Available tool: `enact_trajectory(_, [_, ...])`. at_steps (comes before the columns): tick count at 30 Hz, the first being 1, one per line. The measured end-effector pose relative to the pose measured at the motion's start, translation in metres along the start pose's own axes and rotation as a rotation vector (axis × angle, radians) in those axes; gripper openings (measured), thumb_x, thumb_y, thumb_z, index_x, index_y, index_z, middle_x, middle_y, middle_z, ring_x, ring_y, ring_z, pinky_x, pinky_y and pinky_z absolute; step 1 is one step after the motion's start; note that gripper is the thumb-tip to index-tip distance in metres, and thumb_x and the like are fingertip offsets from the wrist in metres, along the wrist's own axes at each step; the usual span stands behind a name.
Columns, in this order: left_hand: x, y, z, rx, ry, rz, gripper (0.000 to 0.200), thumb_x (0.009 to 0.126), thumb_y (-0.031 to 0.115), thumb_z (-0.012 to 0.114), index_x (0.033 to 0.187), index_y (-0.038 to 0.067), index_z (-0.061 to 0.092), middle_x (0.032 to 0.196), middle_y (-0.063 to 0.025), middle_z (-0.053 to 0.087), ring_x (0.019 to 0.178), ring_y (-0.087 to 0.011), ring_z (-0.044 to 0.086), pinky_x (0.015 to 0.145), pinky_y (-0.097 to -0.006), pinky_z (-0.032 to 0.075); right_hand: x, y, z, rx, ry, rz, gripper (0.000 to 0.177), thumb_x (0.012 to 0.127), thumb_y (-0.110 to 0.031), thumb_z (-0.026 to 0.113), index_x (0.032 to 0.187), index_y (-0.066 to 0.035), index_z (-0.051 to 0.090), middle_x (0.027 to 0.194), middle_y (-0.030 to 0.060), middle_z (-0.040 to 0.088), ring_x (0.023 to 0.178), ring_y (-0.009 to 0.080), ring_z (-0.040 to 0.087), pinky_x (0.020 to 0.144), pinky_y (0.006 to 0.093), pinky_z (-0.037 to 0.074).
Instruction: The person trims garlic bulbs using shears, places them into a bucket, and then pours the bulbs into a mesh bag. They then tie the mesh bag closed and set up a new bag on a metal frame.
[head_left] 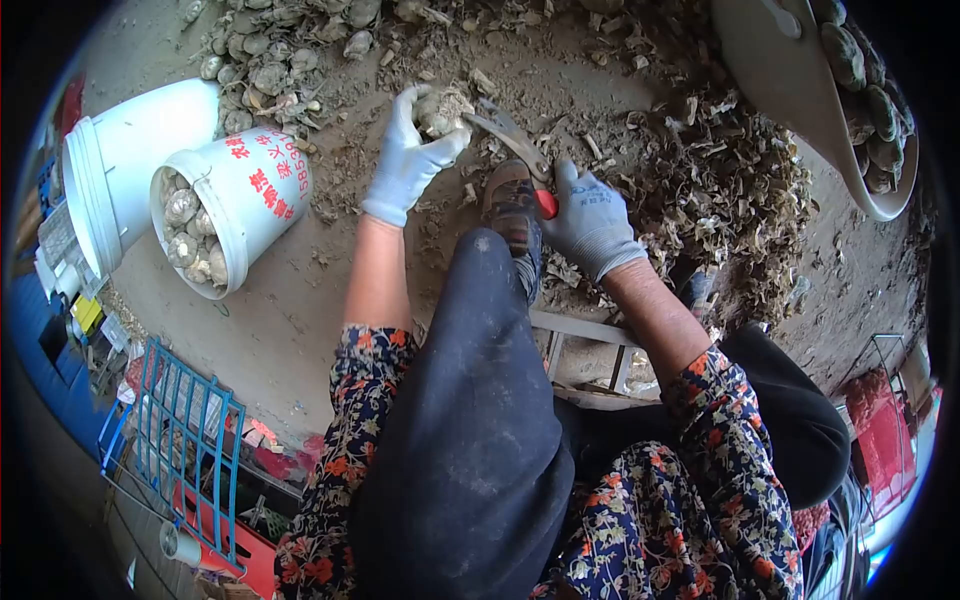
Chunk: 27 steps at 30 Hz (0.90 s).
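My left hand (412,155), in a grey glove, has its fingers wrapped round a garlic bulb (441,112). My right hand (593,218), gloved too, grips pruning shears (520,142) by their red handle. The metal blades reach left, with their tips right at the bulb's edge. Just below the blades is my shoe (512,205), on the dirt floor. Dry trimmed garlic scraps (735,190) are heaped to the right of my right hand.
A pile of garlic (265,70) lies at the upper left. Below it, a white bucket with red lettering (270,190) lies tipped, garlic inside, beside another white bucket (150,150). A large pale bucket (790,90) with garlic is at the upper right. A blue metal rack (190,440) stands lower left.
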<state>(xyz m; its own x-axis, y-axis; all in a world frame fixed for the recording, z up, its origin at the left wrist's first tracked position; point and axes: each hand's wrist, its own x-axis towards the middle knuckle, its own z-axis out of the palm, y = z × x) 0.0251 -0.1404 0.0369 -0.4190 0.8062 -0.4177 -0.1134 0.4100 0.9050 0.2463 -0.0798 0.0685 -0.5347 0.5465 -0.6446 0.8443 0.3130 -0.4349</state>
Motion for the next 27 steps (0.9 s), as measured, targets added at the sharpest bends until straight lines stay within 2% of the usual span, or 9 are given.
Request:
enact_trajectory(1, [-0.007, 0.009, 0.000, 0.000, 0.002, -0.009, 0.068, 0.075, 0.006, 0.074, 0.132, 0.001, 0.038, 0.112, -0.0086, 0.055, 0.096, -0.0144, 0.059, 0.072, -0.0272, 0.056, -0.003, -0.001, -0.002, 0.002, -0.009, 0.001, 0.049, 0.086, -0.045, 0.056, 0.105, -0.001, 0.050, 0.096, 0.0233, 0.063, 0.090, 0.0383, 0.065, 0.079, 0.0473, 0.050])
enact_trajectory(3, [-0.012, 0.023, -0.003, -0.156, -0.105, -0.077, 0.067, 0.071, 0.007, 0.075, 0.128, -0.001, 0.040, 0.116, -0.0094, 0.053, 0.103, -0.0156, 0.055, 0.088, -0.0284, 0.048, -0.005, -0.004, -0.013, -0.083, 0.086, -0.127, 0.051, 0.085, -0.048, 0.057, 0.106, -0.002, 0.050, 0.096, 0.0211, 0.062, 0.087, 0.0368, 0.064, 0.077, 0.0484, 0.049])
enact_trajectory(7, [-0.010, 0.029, -0.006, 0.059, -0.136, 0.029, 0.068, 0.068, 0.009, 0.076, 0.126, -0.002, 0.042, 0.113, -0.0112, 0.055, 0.103, -0.0161, 0.055, 0.092, -0.0304, 0.047, -0.013, -0.007, -0.025, -0.137, 0.119, -0.169, 0.056, 0.083, -0.052, 0.058, 0.107, -0.003, 0.048, 0.097, 0.0211, 0.060, 0.088, 0.0367, 0.063, 0.078, 0.0485, 0.048])
enact_trajectory(11, [-0.017, 0.051, 0.008, 0.480, -0.049, 0.238, 0.068, 0.063, 0.018, 0.082, 0.119, -0.001, 0.048, 0.105, -0.0118, 0.060, 0.095, -0.0182, 0.060, 0.087, -0.0318, 0.049, -0.020, -0.012, -0.030, -0.088, 0.021, -0.148, 0.053, 0.082, -0.038, 0.063, 0.117, -0.003, 0.044, 0.097, 0.0229, 0.058, 0.090, 0.0390, 0.061, 0.080, 0.0486, 0.047])
enact_trajectory(14, [-0.021, 0.053, 0.010, 0.594, -0.004, 0.277, 0.065, 0.062, 0.021, 0.083, 0.114, 0.000, 0.052, 0.099, -0.0107, 0.062, 0.089, -0.0183, 0.062, 0.083, -0.0311, 0.051, -0.024, -0.013, -0.028, -0.049, 0.029, -0.171, 0.053, 0.083, -0.037, 0.062, 0.117, -0.002, 0.043, 0.097, 0.0227, 0.057, 0.090, 0.0388, 0.061, 0.079, 0.0480, 0.047])
enact_trajectory(20, [-0.025, 0.057, 0.012, 0.636, -0.019, 0.395, 0.067, 0.059, 0.027, 0.085, 0.112, 0.001, 0.053, 0.095, -0.0106, 0.064, 0.085, -0.0178, 0.063, 0.078, -0.0310, 0.052, -0.022, -0.007, -0.032, -0.133, 0.050, -0.223, 0.047, 0.085, -0.040, 0.058, 0.108, -0.001, 0.046, 0.091, 0.0210, 0.060, 0.085, 0.0368, 0.063, 0.075, 0.0457, 0.049])
enact_trajectory(23, [-0.023, 0.062, 0.012, 0.688, -0.067, 0.324, 0.068, 0.059, 0.027, 0.086, 0.113, 0.001, 0.054, 0.097, -0.0113, 0.064, 0.088, -0.0176, 0.064, 0.079, -0.0312, 0.052, -0.020, 0.001, -0.025, -0.135, 0.101, -0.298, 0.045, 0.087, -0.043, 0.055, 0.098, 0.000, 0.048, 0.083, 0.0219, 0.063, 0.078, 0.0358, 0.066, 0.070, 0.0452, 0.051])
enact_trajectory(25, [-0.019, 0.058, 0.015, 0.696, -0.048, 0.381, 0.068, 0.059, 0.027, 0.086, 0.113, 0.000, 0.054, 0.095, -0.0101, 0.064, 0.088, -0.0155, 0.063, 0.079, -0.0293, 0.052, -0.013, -0.001, -0.022, -0.006, -0.007, -0.193, 0.042, 0.087, -0.040, 0.056, 0.098, 0.000, 0.048, 0.082, 0.0241, 0.064, 0.079, 0.0366, 0.066, 0.072, 0.0468, 0.051])
enact_trajectory(27, [-0.021, 0.055, 0.021, 0.398, -0.159, 0.199, 0.069, 0.060, 0.029, 0.086, 0.113, 0.000, 0.055, 0.096, -0.0095, 0.063, 0.087, -0.0158, 0.062, 0.079, -0.0291, 0.051, -0.005, 0.004, -0.009, 0.153, -0.035, -0.070, 0.039, 0.086, -0.036, 0.056, 0.098, 0.000, 0.048, 0.082, 0.0255, 0.064, 0.081, 0.0388, 0.065, 0.074, 0.0483, 0.050])
